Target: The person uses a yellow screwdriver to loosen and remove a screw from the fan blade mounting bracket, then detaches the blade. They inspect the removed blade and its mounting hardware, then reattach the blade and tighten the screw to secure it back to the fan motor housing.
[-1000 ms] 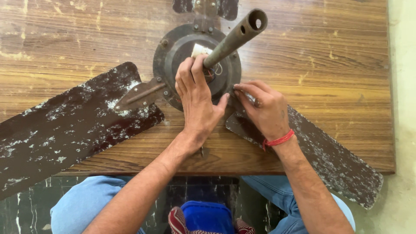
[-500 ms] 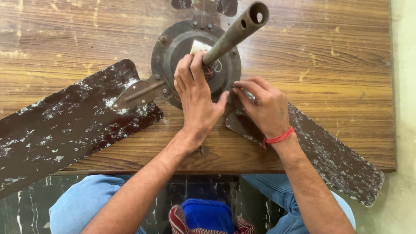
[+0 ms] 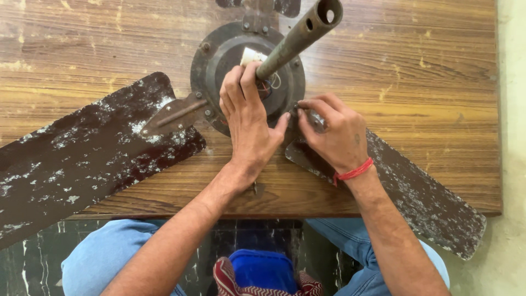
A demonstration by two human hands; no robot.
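Rusty fan rod [image 3: 298, 38] tilts up toward upper right

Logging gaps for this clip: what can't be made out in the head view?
- What the right hand fingertips pinch at the blade bracket: hidden by the fingers.
- Motor hub centre and wiring: covered by the left hand and the rod.
- Third blade: cut off by the top edge.
- Left blade tip: cut off at the left edge.

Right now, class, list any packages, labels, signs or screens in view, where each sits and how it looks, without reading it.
None clearly shows. Closest candidate: a small white rectangular block on the dark round ceiling-fan motor housing, beside the left hand; too small to tell whether it is a label.
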